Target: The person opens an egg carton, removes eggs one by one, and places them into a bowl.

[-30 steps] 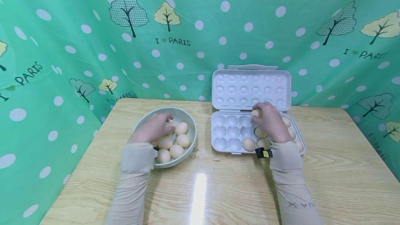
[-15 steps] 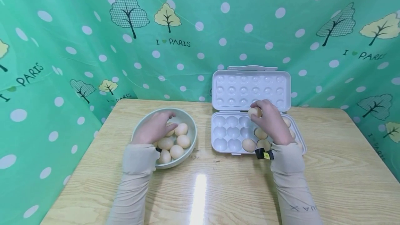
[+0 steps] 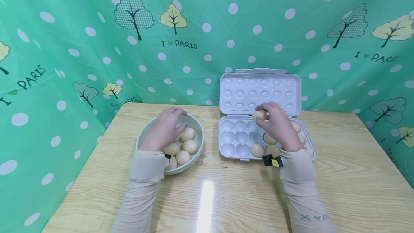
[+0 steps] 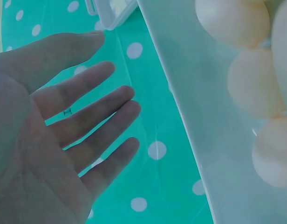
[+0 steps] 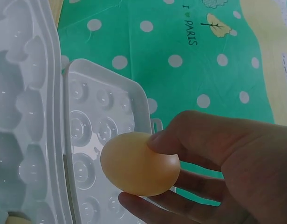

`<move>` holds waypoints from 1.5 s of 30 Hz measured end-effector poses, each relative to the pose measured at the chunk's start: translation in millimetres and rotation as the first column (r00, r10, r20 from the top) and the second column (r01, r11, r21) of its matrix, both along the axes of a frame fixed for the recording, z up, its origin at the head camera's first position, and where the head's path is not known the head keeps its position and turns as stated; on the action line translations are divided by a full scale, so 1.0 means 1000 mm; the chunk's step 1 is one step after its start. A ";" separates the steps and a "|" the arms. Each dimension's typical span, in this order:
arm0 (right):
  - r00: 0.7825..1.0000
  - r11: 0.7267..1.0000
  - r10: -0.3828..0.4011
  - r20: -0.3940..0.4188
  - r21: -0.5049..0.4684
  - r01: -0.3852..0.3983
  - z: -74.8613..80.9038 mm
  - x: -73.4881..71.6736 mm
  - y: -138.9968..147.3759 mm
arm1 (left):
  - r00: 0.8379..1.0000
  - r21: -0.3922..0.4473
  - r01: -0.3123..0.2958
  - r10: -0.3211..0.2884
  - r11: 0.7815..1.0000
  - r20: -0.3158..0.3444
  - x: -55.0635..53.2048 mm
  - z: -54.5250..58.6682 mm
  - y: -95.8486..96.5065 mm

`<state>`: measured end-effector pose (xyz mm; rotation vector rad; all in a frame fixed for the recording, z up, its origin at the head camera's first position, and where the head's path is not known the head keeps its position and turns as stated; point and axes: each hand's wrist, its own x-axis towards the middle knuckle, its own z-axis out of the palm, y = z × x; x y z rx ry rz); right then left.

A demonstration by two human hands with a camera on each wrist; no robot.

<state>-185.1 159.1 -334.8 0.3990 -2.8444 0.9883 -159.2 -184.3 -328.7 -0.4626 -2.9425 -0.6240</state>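
Note:
My right hand (image 3: 279,127) pinches a pale brown egg (image 5: 136,163) between thumb and fingers. It holds the egg over the back row of a white egg box, whose lid (image 3: 255,98) stands open behind. Hollows on the box's left side (image 3: 240,137) are bare, while eggs (image 3: 257,150) sit in the middle front and along the right. Over a pale green bowl (image 3: 201,143), my left hand (image 3: 163,129) has its fingers spread and holds nothing. Several eggs (image 3: 190,146) lie in the bowl, some hidden under the hand and sleeve.
Both things stand on a wooden table (image 3: 213,197), the bowl to the left of the box. A green dotted curtain (image 3: 207,39) hangs close behind the table and along its left side.
My left hand has lifted off the eggs, its fingers moving up and to the right. My right hand has raised its egg slightly and shifted it left.

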 end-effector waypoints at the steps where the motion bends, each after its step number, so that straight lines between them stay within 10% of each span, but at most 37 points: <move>1: 1.000 1.000 0.005 -0.002 -0.003 -0.005 0.000 0.000 -0.001 | 1.000 0.000 0.005 -0.005 1.000 -0.015 0.000 0.001 0.002; 19: 0.996 0.997 0.080 -0.025 0.002 -0.080 0.004 0.007 -0.024 | 0.977 -0.031 0.088 -0.093 0.996 -0.194 0.002 -0.001 0.020; 45: 0.981 0.986 0.168 -0.099 0.028 -0.166 0.007 0.020 -0.050 | 0.955 -0.057 0.135 -0.145 0.989 -0.259 0.012 0.008 0.034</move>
